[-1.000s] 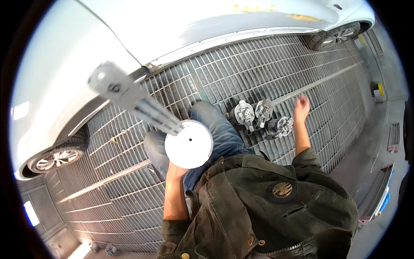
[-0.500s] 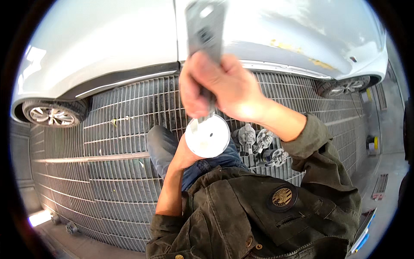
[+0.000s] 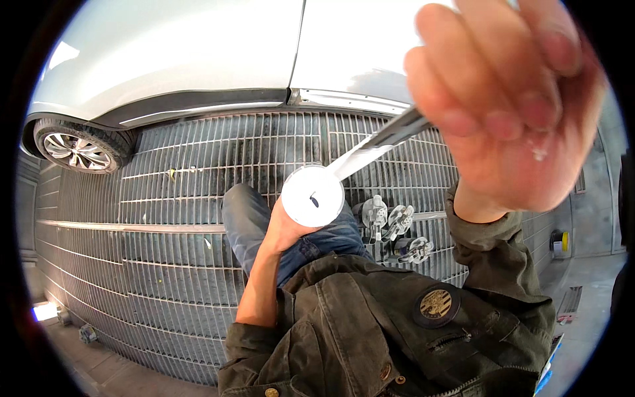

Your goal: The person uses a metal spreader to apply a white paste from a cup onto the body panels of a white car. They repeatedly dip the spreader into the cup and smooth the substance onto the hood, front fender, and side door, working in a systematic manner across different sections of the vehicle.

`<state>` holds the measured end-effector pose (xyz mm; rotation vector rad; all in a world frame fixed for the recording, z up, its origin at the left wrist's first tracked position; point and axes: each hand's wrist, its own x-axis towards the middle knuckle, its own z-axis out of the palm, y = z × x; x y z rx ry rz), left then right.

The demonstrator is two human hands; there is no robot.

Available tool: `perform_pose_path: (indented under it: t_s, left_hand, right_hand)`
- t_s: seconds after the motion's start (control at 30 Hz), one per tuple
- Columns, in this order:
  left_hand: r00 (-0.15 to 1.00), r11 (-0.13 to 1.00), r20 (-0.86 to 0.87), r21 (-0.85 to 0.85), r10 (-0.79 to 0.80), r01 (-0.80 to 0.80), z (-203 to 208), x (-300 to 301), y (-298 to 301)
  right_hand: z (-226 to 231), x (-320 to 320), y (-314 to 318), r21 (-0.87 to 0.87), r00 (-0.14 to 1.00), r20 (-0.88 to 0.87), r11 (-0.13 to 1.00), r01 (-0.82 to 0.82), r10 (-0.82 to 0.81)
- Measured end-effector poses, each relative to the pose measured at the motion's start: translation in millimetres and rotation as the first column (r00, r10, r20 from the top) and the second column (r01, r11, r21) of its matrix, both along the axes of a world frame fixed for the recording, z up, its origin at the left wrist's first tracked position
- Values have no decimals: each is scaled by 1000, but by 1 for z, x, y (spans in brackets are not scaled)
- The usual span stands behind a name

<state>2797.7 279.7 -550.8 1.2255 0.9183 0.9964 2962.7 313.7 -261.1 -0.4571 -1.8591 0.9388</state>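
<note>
- the floor (image 3: 178, 278) is a metal grating of narrow slots, its rows curving toward the edges of the view.
- a long pale bar (image 3: 132, 227) crosses it on the left.
- a yellowish scrap (image 3: 172, 174) and a white scrap (image 3: 208, 243) lie on the grating.
- a white car (image 3: 172, 59) stands along the far side, with dark trim (image 3: 205, 100) low on its body and a silver-spoked wheel (image 3: 76, 151) at left.
- a dark bucket with a yellow patch (image 3: 560, 241) sits at right, near a grey wall (image 3: 603, 198).
- bright light (image 3: 45, 311) glares at lower left.
</note>
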Motion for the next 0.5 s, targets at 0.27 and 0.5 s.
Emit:
perform_pose_path:
  t_s: [0.27,0.5]
  left_hand:
    - [999,999,35,31,15,-16,2,-6,0]
    - [997,997,73,69,28,-33,2,-10,0]
  right_hand:
    - [13,7,-8,51,1000,8,999,-18,18]
    - [15,1,-11,48,998,8,996,-70,70]
